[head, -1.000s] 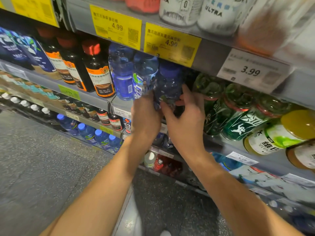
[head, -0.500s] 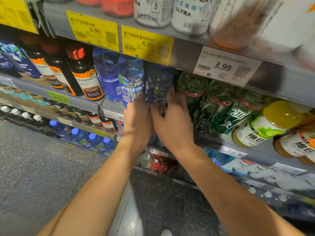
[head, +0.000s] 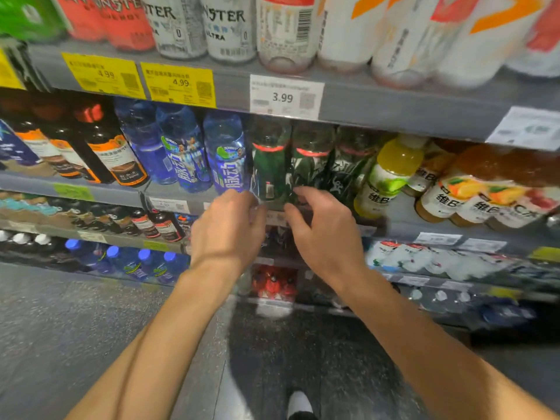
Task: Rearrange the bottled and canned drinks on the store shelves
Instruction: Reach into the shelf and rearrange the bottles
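On the middle shelf (head: 169,195) stand blue water bottles (head: 227,153), with dark green bottles (head: 268,165) to their right. My left hand (head: 227,228) hovers at the shelf edge, its fingertips at the foot of the leftmost green bottle. Just right of it, my right hand (head: 324,231) has loosely curled fingers in front of the second green bottle (head: 310,165). Neither hand plainly grips a bottle. The rightmost blue bottle stands upright on its own.
Dark sauce-coloured bottles (head: 115,156) stand left of the blue ones, yellow and orange vitamin drinks (head: 391,174) to the right. Energy-drink cans (head: 178,25) fill the shelf above, over price tags (head: 285,95). Lower shelves hold more bottles. Grey floor lies below.
Both hands let go of the blue bottle, which now stands in its row, and moved right and down to the foot of the green bottles. The view has shifted right.
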Demonstrator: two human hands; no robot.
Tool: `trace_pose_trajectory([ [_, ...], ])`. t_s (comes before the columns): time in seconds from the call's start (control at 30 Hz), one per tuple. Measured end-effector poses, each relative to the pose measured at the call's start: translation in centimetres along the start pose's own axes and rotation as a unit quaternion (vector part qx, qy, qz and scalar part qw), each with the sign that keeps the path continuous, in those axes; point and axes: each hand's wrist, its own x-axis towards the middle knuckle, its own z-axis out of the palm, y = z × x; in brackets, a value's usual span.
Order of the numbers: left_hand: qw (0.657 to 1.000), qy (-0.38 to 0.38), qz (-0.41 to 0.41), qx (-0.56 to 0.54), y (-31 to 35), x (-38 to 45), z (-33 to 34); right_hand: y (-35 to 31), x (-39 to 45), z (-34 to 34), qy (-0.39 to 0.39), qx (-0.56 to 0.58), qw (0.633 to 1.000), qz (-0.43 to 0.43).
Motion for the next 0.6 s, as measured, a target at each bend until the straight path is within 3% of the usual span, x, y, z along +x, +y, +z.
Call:
trace_pose_trajectory([
  [0.3, 0.985, 0.033, 0.167, -0.009, 5.6, -6.2, 1.5, 3.8, -6.5, -7.5, 0.019, -0.079, 0.996, 0.028],
  [0.6, 0.976, -0.06, 0.198, 0.064, 12.7, -10.9, 3.9, 9.7, -10.2, -14.0, 0.012, -0.14, 0.988, 0.058],
])
